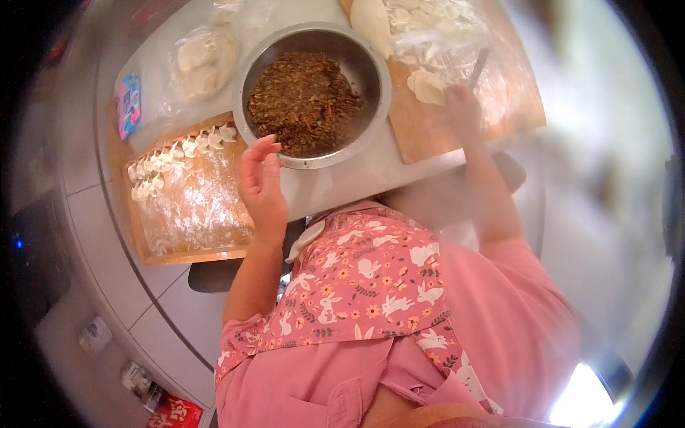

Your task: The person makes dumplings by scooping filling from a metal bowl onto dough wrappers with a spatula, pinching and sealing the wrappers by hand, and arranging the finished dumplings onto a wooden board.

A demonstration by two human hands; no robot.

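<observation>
My left hand is raised at the near left rim of a steel bowl, its fingers loosely curled and apart, with nothing visible in them. Dark, finely chopped filling lies in the bowl. Over the floured board on the right, my right hand is closed around a slim, flat grey tool that points away from me; its exact kind is unclear. Its fingertips are close to a few round dough wrappers; whether they touch is blurred.
A floured wooden tray at left carries rows of folded dumplings. Behind it are bagged dough and a blue-pink packet. More wrappers lie under plastic at the far end of the right-hand wooden board. Haze blurs the right side.
</observation>
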